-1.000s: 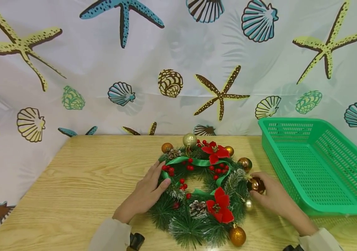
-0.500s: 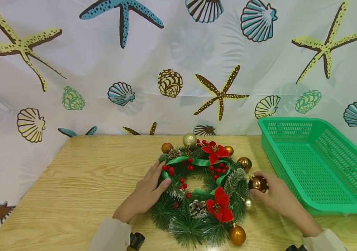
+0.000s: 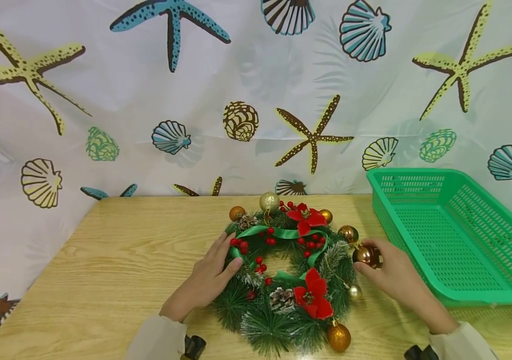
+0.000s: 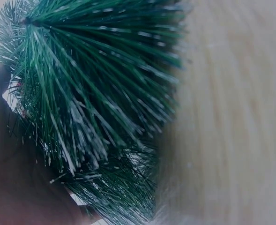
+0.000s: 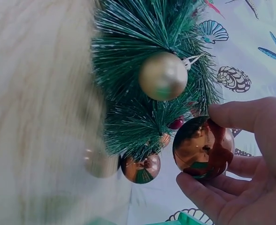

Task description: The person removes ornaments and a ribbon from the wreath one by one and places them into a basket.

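A green Christmas wreath [image 3: 269,310] lies on the table in the head view, with red poinsettias, berries, pine cones and a green ribbon. My left hand [image 3: 206,280] rests on its left side, fingers extended and thumb over the greenery. In the left wrist view that hand [image 4: 16,164] is dark beside the needles; its fingertips are hidden. My right hand [image 3: 397,277] pinches a shiny copper bauble [image 3: 366,256] at the wreath's right edge. The right wrist view shows the bauble [image 5: 203,147] between thumb and fingers, near a matte gold bauble [image 5: 163,76].
A green plastic basket [image 3: 418,235] stands to the right, close to my right hand. Other baubles hang around the wreath, including an orange one [image 3: 339,337] at the front. A patterned cloth [image 3: 219,165] hangs behind the wooden table [image 3: 116,260].
My right hand has lifted the copper bauble slightly and shifted it toward the back. My left hand keeps its place on the wreath. The head view has turned slightly.
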The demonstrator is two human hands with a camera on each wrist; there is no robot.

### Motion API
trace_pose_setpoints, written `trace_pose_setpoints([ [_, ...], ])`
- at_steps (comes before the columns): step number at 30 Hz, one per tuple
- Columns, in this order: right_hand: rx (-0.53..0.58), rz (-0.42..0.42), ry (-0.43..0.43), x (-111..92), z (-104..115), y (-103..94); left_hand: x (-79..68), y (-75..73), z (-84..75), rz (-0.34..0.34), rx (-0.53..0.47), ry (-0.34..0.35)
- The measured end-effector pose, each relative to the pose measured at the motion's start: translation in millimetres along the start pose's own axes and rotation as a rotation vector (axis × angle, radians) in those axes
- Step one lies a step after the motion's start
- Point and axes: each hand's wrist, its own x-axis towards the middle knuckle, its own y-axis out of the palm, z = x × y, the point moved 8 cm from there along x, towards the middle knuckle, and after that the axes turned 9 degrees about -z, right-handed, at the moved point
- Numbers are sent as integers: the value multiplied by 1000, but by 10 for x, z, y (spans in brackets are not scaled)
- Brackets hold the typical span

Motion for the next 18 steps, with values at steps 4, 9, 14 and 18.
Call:
trace_pose_setpoints([
  [4, -18, -25, -10, 49, 26, -25, -7, 3, 5, 5, 0, 0],
  [9, -24, -53, -31, 98, 65, -61, -10, 6, 7, 6, -1, 0],
  [14, -26, -71, -38, 140, 94, -92, -11, 3, 8, 6, 2, -7],
  [18, -23, -73, -25, 176, 104, -110, -11, 3, 15, 8, 2, -12],
])
